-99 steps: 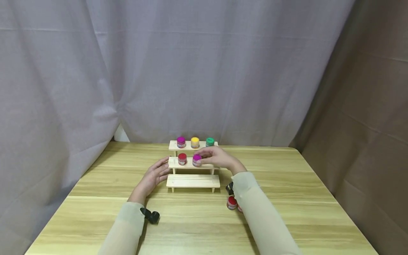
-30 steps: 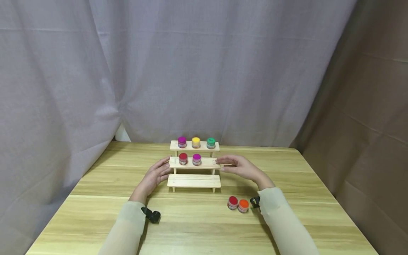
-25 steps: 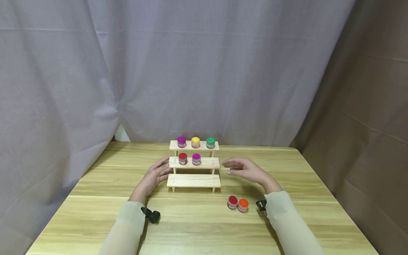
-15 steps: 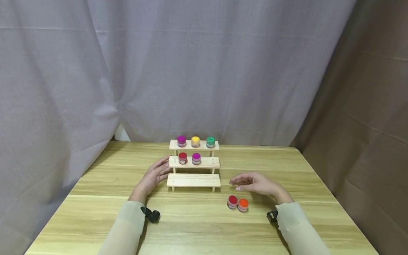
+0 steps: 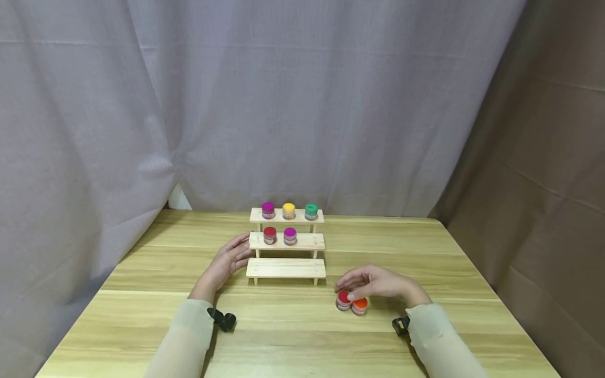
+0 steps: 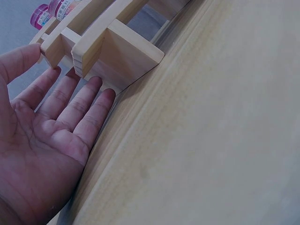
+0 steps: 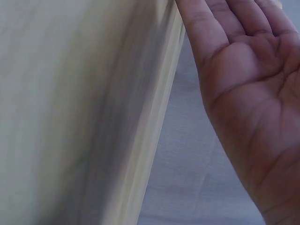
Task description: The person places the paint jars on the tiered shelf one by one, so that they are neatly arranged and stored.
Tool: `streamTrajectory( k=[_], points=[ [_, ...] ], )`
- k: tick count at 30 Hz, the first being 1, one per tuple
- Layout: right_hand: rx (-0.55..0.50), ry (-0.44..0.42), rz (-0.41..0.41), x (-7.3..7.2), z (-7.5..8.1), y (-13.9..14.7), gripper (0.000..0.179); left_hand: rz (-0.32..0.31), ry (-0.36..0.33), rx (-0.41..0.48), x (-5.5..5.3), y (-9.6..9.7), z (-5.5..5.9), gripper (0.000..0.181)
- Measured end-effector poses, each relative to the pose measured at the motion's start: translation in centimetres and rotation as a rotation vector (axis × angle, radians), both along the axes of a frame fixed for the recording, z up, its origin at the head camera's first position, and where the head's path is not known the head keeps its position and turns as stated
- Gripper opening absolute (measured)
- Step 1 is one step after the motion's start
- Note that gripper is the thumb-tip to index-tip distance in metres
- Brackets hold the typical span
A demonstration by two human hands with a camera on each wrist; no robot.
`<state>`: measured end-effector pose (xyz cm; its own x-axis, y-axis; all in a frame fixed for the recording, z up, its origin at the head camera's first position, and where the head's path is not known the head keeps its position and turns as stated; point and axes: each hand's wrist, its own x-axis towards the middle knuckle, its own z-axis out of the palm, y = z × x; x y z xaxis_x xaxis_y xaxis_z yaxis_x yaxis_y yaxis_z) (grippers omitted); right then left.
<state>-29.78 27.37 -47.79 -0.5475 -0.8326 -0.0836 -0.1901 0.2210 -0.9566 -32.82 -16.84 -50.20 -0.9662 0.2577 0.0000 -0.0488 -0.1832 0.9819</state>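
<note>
My right hand [image 5: 380,283] is over two small paint jars on the table, one with a red lid [image 5: 342,303] and one with an orange lid [image 5: 360,307]. Its thumb tip overlaps the red jar's right edge in the head view, and the other fingers reach behind that jar. In the right wrist view the fingers extend upward, out of frame. A three-step wooden stand [image 5: 285,268] is at the middle. Against its left end, my left hand [image 5: 227,264] rests with extended fingers; in the left wrist view the fingertips [image 6: 96,82] meet the wood.
The top step bears purple [image 5: 268,211], yellow [image 5: 289,211] and green [image 5: 311,212] paint jars. Red [image 5: 270,236] and magenta [image 5: 290,237] jars occupy the middle step. Grey curtain [image 5: 302,105] hangs behind the wooden table [image 5: 283,341]; brown cloth [image 5: 543,157] hangs at right.
The magenta jar, earlier in my right hand's fingers, now stands released on the middle step. My right hand has moved back and down to the two jars. My left hand has stayed put.
</note>
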Motion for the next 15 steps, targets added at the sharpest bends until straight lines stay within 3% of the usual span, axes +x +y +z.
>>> streamTrajectory(
  k=[10, 15],
  points=[
    [0.070, 0.049, -0.028, 0.09, 0.05, -0.22, 0.031, -0.001, 0.003, -0.001, 0.08, -0.02, 0.09, 0.060],
    [0.025, -0.008, 0.054, 0.14, 0.09, -0.22, 0.041, -0.002, -0.001, -0.002, 0.08, 0.04, 0.20, 0.060]
  ],
)
